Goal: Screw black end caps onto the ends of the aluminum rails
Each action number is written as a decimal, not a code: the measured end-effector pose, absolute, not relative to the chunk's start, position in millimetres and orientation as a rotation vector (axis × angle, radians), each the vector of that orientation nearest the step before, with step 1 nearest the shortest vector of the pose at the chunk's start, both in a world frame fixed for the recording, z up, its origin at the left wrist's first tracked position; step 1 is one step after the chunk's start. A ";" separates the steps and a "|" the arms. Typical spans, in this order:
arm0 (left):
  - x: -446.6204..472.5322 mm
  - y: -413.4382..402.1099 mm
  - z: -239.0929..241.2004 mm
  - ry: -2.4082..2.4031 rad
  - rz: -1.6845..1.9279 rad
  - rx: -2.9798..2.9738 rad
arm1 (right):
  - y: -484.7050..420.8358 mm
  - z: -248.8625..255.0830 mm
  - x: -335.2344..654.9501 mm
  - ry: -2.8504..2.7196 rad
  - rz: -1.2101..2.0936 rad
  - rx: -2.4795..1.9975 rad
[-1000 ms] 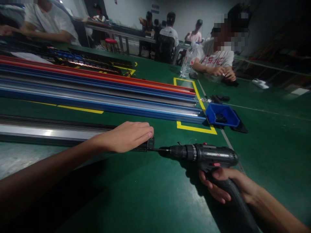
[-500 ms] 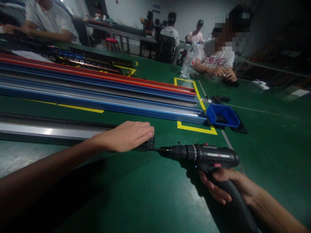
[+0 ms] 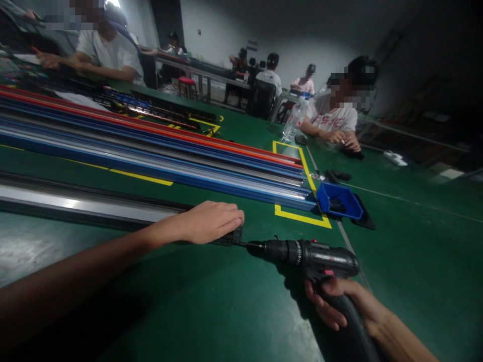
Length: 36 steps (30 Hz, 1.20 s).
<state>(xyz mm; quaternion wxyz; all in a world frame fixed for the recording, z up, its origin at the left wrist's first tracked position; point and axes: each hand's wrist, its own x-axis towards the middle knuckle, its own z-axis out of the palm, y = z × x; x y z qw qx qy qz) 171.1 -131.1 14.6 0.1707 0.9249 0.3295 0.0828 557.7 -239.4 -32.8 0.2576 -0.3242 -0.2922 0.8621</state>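
A long black-and-silver metal profile (image 3: 85, 202) lies across the left of the green table. My left hand (image 3: 215, 221) is closed over its right end, fingers pressed together and curled over the far side. A small black end piece (image 3: 237, 235) shows just past those fingers. My right hand (image 3: 334, 299) grips a black cordless drill (image 3: 324, 257) by its handle, a finger near the red trigger. The drill lies level, its bit (image 3: 252, 245) pointing left and reaching the end piece. Whether the tip sits in a screw is too small to tell.
Blue, grey and red profiles (image 3: 226, 173) lie side by side beyond my left hand. At their right ends stands a blue bin (image 3: 341, 201) with dark parts inside. A plastic bottle (image 3: 292, 120) is farther back. Co-workers sit across the table, one (image 3: 334, 115) at right.
The whole view has shifted, so the table sits lower in the picture. Both hands, the drill and the profile keep about the same places relative to each other.
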 end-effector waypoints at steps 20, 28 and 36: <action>198.3 -129.6 32.7 0.836 0.476 2.687 | -225.2 9.6 567.2 -0.629 1.848 -0.677; 282.9 -127.7 11.9 0.607 0.328 3.195 | -222.9 5.6 567.3 -0.573 1.851 -0.629; 291.9 -132.3 0.9 0.618 0.310 3.169 | -230.5 0.5 557.6 -0.638 1.953 -0.579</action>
